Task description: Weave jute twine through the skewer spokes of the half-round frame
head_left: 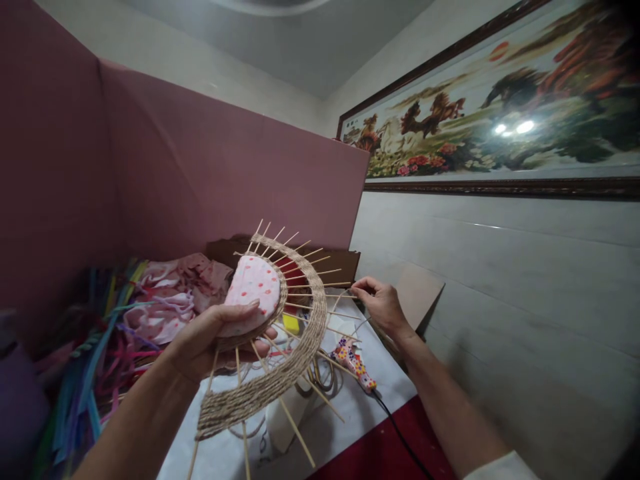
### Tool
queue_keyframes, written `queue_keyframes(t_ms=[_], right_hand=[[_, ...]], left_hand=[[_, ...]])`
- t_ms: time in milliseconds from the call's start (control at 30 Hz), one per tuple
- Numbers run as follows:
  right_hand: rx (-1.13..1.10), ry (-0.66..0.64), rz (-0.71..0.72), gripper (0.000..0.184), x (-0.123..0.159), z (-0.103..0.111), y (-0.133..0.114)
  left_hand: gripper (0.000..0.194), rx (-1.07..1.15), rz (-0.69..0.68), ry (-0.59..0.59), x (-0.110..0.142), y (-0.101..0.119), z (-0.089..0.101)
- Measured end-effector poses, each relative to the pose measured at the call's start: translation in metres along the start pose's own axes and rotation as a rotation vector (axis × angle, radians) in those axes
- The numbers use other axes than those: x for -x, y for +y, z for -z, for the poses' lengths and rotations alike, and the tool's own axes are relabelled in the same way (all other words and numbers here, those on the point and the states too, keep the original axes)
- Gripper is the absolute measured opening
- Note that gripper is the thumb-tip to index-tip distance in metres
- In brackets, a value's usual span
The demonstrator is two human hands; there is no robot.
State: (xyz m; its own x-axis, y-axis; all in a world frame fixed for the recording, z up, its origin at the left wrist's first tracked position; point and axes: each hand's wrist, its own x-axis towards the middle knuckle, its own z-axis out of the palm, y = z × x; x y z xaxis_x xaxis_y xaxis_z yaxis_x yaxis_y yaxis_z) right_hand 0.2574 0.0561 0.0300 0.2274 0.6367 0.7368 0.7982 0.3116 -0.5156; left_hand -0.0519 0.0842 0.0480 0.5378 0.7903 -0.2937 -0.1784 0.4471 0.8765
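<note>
Half-round twine weave [318, 307] on splayed sticks [297, 432] (red-dotted pad [254, 283] inside)

A tall, matte dusty-pink partition [235, 160] stands at left and back, beneath a pale grey ceiling [320, 50]. On the glossy off-white tiled wall [525, 267] hangs a long, dark-brown-framed horse picture [430, 127], reflecting bright white lights [525, 127].

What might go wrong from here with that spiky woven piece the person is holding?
The long thin sticks jutting past the woven band might snap or poke someone if bumped. Some tips also appear close to the flower-patterned tool, so one could catch its black cord.
</note>
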Motion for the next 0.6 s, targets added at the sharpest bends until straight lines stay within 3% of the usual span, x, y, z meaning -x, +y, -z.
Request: queue_keyframes(t_ms=[367, 600], right_hand=[[0.085, 0.044, 0.094, 0.013, -0.011, 0.001, -0.009], [0.163, 0.063, 0.171, 0.011, -0.010, -0.003, -0.023]], left_hand=[[0.021, -0.013, -0.031, -0.092, 0.001, -0.005, -0.007], [0.029, 0.051, -0.026, -0.147, 0.001, -0.011, -0.010]])
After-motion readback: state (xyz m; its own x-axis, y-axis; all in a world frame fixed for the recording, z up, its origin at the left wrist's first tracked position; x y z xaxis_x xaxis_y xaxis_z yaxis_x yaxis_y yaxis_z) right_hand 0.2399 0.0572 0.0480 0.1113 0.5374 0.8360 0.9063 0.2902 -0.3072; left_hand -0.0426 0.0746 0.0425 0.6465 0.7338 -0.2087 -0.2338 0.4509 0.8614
